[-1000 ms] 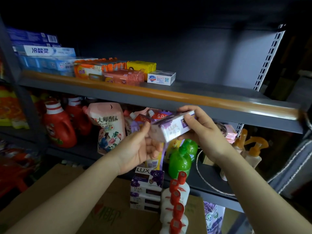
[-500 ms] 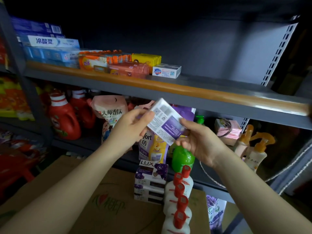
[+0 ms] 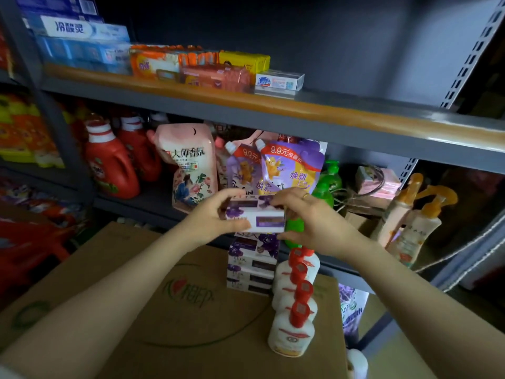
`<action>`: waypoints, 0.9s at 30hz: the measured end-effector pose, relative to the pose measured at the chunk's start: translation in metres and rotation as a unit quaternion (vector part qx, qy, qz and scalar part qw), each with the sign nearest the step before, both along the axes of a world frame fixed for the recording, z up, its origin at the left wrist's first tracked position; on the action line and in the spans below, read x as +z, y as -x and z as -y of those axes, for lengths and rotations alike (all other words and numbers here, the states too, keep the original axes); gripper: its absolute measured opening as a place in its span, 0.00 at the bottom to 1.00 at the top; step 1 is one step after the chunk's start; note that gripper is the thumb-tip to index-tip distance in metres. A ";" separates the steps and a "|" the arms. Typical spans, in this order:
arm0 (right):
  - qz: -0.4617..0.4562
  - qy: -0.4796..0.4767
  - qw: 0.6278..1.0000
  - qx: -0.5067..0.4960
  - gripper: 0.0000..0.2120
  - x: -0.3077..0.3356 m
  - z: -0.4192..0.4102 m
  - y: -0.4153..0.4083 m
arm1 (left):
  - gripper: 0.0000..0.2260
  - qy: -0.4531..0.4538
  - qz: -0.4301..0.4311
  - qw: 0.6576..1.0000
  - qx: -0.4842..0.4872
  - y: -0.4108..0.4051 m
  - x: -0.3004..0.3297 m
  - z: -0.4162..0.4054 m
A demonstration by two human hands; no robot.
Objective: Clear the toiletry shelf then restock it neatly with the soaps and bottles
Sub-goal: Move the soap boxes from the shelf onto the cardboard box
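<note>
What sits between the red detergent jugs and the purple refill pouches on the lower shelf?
In the head view, a pink floral refill pouch stands between the red detergent jugs and the purple refill pouches.

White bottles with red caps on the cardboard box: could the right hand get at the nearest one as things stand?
Probably not yet: the right hand and left hand both grip the purple soap box. The nearest white bottle itself stands uncovered on the cardboard box.

Both hands [image 3: 273, 214] have lowered the purple soap box [image 3: 257, 218] from shelf-edge height to just above the stack [image 3: 252, 265].
</note>
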State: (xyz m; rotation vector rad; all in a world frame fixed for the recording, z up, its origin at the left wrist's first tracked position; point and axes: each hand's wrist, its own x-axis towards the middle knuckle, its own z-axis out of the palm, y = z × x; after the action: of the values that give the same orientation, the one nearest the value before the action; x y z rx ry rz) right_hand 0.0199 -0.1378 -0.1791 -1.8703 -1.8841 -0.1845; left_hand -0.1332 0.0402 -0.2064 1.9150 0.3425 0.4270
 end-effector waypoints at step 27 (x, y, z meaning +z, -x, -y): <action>-0.056 -0.104 0.992 -0.042 0.09 0.045 0.006 -0.020 | 0.42 -0.205 -0.120 0.966 -0.099 -0.002 0.000 -0.011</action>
State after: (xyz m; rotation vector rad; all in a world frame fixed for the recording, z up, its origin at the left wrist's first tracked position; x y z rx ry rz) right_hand 0.0398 -0.1441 -0.1341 -1.7815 -1.6466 -0.2861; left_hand -0.1312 0.0515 -0.2064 2.3887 0.2256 0.1356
